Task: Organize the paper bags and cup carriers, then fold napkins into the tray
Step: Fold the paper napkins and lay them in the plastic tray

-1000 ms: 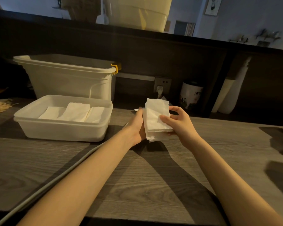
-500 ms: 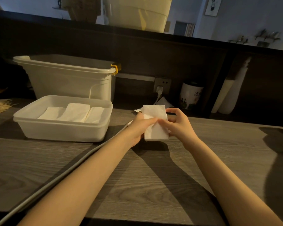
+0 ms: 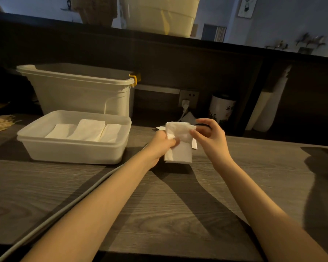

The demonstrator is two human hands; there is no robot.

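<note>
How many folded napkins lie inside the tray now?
3 show in the tray: left, middle, right. More may be hidden beneath.

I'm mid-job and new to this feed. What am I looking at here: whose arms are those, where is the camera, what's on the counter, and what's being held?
There is no machine here. The arms belong to a person, and the single camera sits on that person's head, looking forward and down, so you see the work as they see it.

The left hand grips a small stack of white napkins just above the wooden counter. The right hand pinches the stack's top edge.

To the left stands a shallow white tray with three folded napkins lying side by side in it. Behind it is a taller white bin. A grey cable runs across the counter, and a printed jar stands at the back wall.
</note>
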